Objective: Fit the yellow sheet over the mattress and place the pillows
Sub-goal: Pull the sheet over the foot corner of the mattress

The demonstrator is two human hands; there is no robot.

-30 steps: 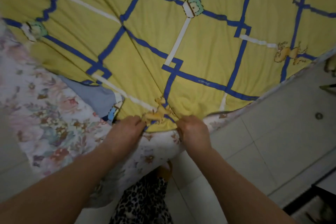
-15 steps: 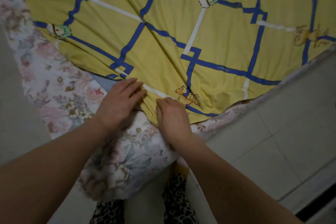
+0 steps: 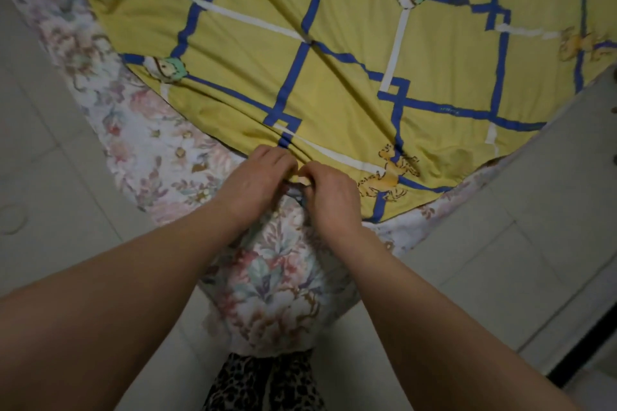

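The yellow sheet [image 3: 350, 53], printed with a blue and white grid and small cartoon figures, lies spread across the top of the mattress [image 3: 277, 280], filling the upper part of the head view. Its near edge stops short of the mattress corner, so the floral mattress fabric shows along the left side and at the rounded corner that points toward the person. Both hands meet at that edge, just above the corner. The left hand [image 3: 253, 182] has its fingers [image 3: 278, 160] curled down into the sheet's hem, bunching the cloth into folds. The right hand [image 3: 334, 198] sits touching it on the right, fingers bent and pinching the same hem, with a dark strip of the edge showing between the two hands. Creases fan out from the grip across the sheet. Pale floor tiles [image 3: 521, 210] lie on both sides of the bed, and a leopard-print garment [image 3: 263, 384] shows below the mattress corner, between the forearms.
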